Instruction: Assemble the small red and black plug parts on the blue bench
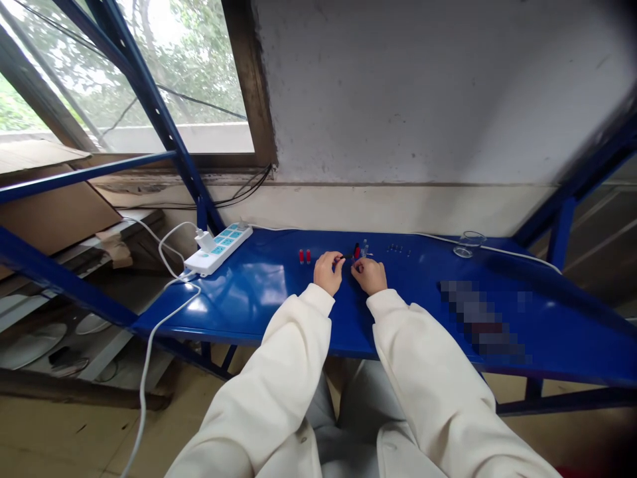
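Head view: left grip (328, 272) pinched a slim dark piece (347, 256) toward the far edge of the blue surface (233, 312); right grip (369, 274) could not be determined. Piece seemed light, stiff, best held endwise.

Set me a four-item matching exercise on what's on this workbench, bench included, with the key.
1. Red cylinders
2. Power strip
3. Glass
4. Tabletop

A. Clear, to the right of the right hand
B. Blue, beneath both hands
C. Side by side, just left of the left hand
D. White and light blue, near the window

Pairs: 1-C, 2-D, 3-A, 4-B
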The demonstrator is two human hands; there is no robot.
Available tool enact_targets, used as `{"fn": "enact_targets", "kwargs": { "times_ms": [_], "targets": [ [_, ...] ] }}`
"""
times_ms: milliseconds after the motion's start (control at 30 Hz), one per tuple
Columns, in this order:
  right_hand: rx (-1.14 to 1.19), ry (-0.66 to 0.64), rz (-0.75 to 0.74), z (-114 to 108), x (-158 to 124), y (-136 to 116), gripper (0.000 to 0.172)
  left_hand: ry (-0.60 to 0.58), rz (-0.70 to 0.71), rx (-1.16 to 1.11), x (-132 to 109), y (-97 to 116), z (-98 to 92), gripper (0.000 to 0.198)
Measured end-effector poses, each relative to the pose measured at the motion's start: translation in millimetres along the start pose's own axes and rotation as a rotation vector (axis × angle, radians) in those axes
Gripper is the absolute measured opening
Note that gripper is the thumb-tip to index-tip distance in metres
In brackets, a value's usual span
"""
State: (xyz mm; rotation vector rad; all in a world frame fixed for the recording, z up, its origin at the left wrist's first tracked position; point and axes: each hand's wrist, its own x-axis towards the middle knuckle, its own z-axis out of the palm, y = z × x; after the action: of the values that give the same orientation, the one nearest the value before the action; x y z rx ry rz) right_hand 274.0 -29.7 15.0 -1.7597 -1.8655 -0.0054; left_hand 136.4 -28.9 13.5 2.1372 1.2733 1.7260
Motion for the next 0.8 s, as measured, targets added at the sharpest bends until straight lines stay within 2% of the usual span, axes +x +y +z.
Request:
{"fn": "enact_targets", "kwargs": {
  "times_ms": [433,600,700,800],
  "targets": [
    [-0.048,0.015,-0.036,-4,-4,-3,0.011,0.017,-0.007,-0.027,0,-3,0.5,0.011],
    [-0.075,0.021,-0.07,-3,-5,-3,0.01,0.024,0.027,-0.02,0,-1,-1.8,0.018],
    [-0.037,0.027,-0.063,-3,-5,-4,0.01,-0.044,0.103,0.01,0,4,-3.8,0.028],
    [-0.001,0.045,-0.049,-4,-5,-4,0.011,-0.17,0.177,0.079,-1,8,-5.1,0.035]
  ]
}}
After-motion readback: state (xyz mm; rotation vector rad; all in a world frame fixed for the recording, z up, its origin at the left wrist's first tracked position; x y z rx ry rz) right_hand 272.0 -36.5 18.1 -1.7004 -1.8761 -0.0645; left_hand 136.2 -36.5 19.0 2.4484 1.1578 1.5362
